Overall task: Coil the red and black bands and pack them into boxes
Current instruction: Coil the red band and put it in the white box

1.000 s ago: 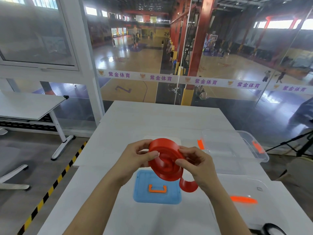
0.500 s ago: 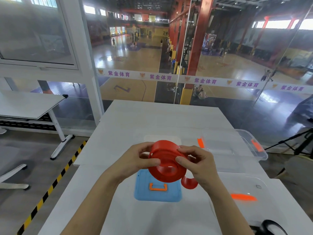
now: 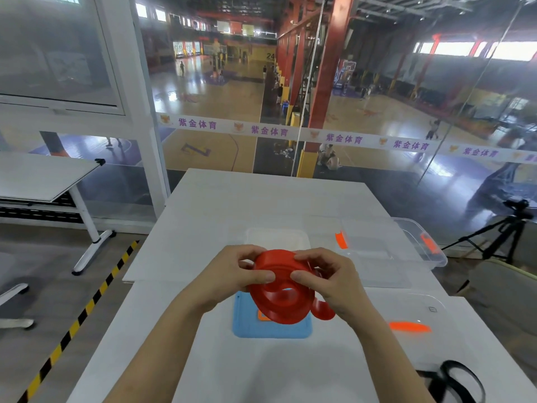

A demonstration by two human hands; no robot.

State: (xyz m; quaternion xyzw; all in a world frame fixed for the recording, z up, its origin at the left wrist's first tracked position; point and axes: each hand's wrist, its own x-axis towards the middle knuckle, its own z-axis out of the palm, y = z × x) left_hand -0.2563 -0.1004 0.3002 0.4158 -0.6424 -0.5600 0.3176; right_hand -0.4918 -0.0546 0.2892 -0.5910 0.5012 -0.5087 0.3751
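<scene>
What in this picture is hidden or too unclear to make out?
Head view only:
- Red band: the parts under the left hand and right hand are hidden by the fingers.
- Blue lid: its orange handle is mostly behind the coil.
- Black band: cut off by the bottom edge.
- Small clear box: its contents cannot be made out.

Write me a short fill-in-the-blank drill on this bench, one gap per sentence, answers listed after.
1. Both hands grip a coiled band whose colour is ____.
2. Directly beneath the coil lies a lid coloured ____.
3. The black band lies at the table's near ____ corner.
4. The large clear box stands to the ____ of the hands.

Answers: red; blue; right; right
</scene>
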